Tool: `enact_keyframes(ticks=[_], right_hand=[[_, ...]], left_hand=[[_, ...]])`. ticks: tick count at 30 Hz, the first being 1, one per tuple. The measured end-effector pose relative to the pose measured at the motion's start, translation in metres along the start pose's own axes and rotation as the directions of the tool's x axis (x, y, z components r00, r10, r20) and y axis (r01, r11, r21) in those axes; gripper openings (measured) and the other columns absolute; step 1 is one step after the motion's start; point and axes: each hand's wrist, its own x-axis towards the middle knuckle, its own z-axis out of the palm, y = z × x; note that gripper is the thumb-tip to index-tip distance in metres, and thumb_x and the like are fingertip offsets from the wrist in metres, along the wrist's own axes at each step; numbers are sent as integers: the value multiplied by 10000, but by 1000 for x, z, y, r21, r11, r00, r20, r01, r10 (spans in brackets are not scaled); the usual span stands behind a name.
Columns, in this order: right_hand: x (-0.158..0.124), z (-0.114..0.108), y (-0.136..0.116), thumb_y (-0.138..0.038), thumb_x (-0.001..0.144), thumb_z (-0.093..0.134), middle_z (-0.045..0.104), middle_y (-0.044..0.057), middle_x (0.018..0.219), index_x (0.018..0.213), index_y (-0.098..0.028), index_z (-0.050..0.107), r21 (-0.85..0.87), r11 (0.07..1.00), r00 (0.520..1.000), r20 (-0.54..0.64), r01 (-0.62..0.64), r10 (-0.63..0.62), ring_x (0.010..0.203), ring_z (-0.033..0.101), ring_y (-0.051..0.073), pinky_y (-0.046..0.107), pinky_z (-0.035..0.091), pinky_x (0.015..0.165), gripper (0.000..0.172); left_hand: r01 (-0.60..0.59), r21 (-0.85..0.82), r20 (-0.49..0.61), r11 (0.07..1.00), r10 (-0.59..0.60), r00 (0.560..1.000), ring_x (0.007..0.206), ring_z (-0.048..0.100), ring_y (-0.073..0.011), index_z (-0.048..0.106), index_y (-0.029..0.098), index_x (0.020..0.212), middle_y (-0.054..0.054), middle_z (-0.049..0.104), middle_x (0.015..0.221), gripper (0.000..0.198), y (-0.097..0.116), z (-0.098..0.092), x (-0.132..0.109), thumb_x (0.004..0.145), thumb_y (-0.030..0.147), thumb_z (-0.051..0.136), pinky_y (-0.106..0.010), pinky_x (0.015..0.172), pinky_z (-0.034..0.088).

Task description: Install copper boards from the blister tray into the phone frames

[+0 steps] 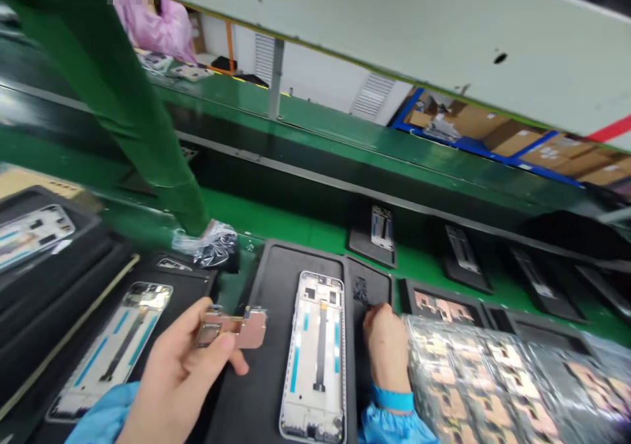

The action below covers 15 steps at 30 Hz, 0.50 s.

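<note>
Between the thumb and fingers of my left hand (192, 358) is a copper-coloured circuit board (251, 329), held above the left side of a black tray (271, 279). In that tray lies a silver phone frame (315, 358) with blue strips and a dark ribbon cable. My right hand (387, 342) is just right of the frame, fingers bent down into the tray's side compartment, close to a pile of small black parts (361, 289). Its fingertips are hidden, so anything in them cannot be made out.
Another phone frame (116, 345) lies at the left. Clear blister trays (473, 385) of copper boards stand at the right. Beyond, trays with frames (382, 227) rest on a green belt (305, 223). A green-wrapped post (148, 128) slants down at the left; a person (158, 26) sits behind.
</note>
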Motion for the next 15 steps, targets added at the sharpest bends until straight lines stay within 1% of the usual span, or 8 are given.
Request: enact_keyframes(ticks=[3,5,7,9,10,12,13,15], right_hand=[[4,-5,-6,-273,1038,667,634,-35,733,877,-165,652,48,999,1000,-25,4,-3,593,616,118,259,538,596,195],[2,-17,-9,-207,1046,570,598,-4,645,790,-190,609,108,994,998,-59,24,-18,539,596,161,296,500,550,259],[-11,-37,-11,-225,1047,462,615,49,631,795,-224,586,173,983,994,-103,58,-41,548,626,218,334,491,538,281],[-39,-65,-18,-312,1064,416,677,78,746,904,-232,595,322,936,983,-156,140,-93,655,690,240,332,539,586,252],[-57,-79,-24,-355,1077,407,697,71,828,967,-241,591,411,890,973,-193,198,-127,733,713,232,321,572,638,242],[-97,-102,-42,-315,1075,478,688,84,967,998,-247,599,729,557,917,-334,397,-217,820,710,237,368,602,730,159],[-114,-111,-53,-267,1066,506,678,94,1010,965,-251,613,769,437,884,-394,467,-253,862,703,247,391,597,757,148],[-140,-119,-74,-204,1065,501,666,99,1070,968,-256,616,792,320,847,-430,520,-311,921,691,249,404,580,789,159]], left_hand=[[26,-106,-47,994,-31,998,717,799,-217,600,233,1032,16,765,690,114,16,6,-2,992,339,615,-278,657,668],[38,-164,-110,986,-56,992,715,777,-206,605,228,1039,9,754,708,154,23,12,-8,992,374,618,-266,655,648],[40,-181,-154,983,-68,986,717,759,-188,595,231,1129,17,752,738,217,29,17,-15,985,388,636,-248,687,632],[8,-129,-136,992,-26,990,709,748,-170,602,239,1093,27,749,741,195,33,21,-21,976,387,649,-224,717,612],[-22,-76,-105,997,14,994,709,747,-167,621,240,1038,26,749,744,160,35,22,-25,981,389,640,-217,721,600],[-102,46,-19,994,103,994,738,754,-173,667,242,941,14,751,765,169,38,25,-31,995,393,614,-213,724,583],[-146,98,23,984,144,989,761,758,-180,694,246,927,7,759,788,185,40,26,-35,997,396,611,-214,733,580],[-217,160,82,963,206,975,797,758,-181,744,274,996,4,786,861,176,43,31,-42,992,399,621,-208,765,580]])
